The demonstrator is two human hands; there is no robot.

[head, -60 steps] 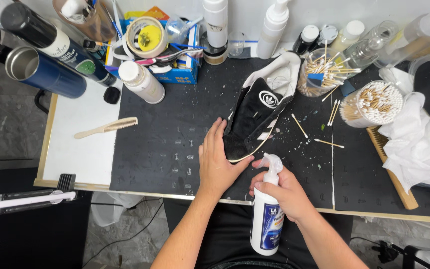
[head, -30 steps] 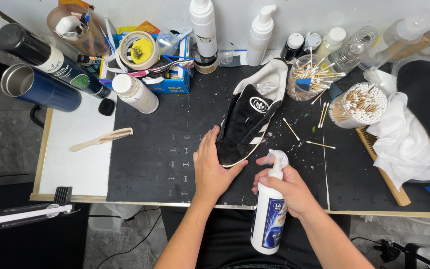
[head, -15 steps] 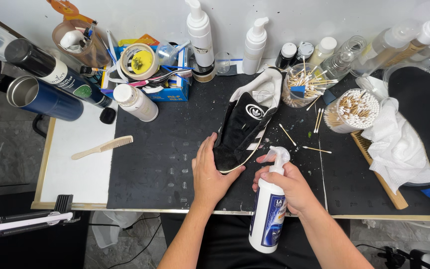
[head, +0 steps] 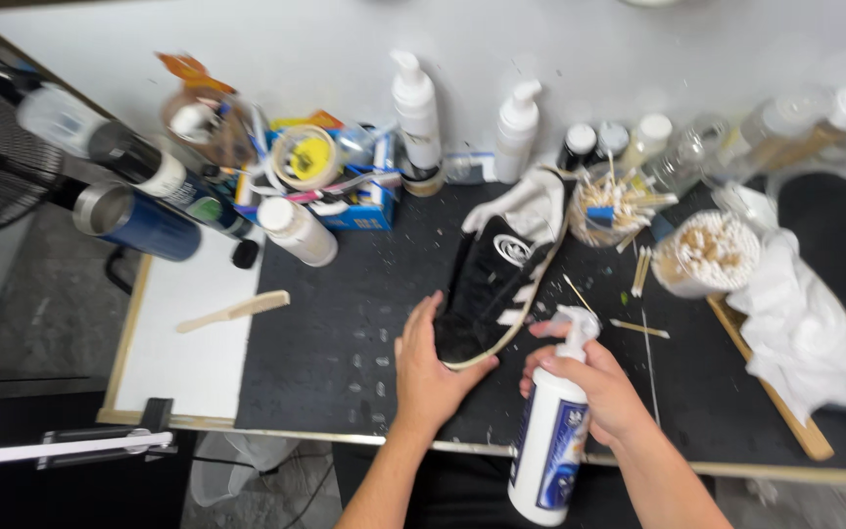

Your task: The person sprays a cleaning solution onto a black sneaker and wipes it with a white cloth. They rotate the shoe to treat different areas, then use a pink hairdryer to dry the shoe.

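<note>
Head view, blurred. Left hand (head: pixel 430 375) spread open, palm down, cupping the toe end of a black suede sneaker with white stripes and a cream sole edge (head: pixel 490 288). Sneaker lying on its side near the middle of a black speckled rubber work mat (head: pixel 335 313), toe toward the near table edge, white lining at the heel end pointing to the back wall. Right hand (head: pixel 594 385) closed around the neck of a tall white spray bottle with a blue label (head: pixel 551 454), forefinger hooked over the trigger, nozzle close to the sneaker's toe. Bottle's lower half hanging past the table's front edge. Just right of the sneaker, loose wooden cotton swabs (head: pixel 639 328) on the mat. Further right, a crumpled white cloth (head: pixel 805 323). Left of the mat, a pale wooden comb (head: pixel 232 312) on a white board (head: pixel 188 353).
</note>
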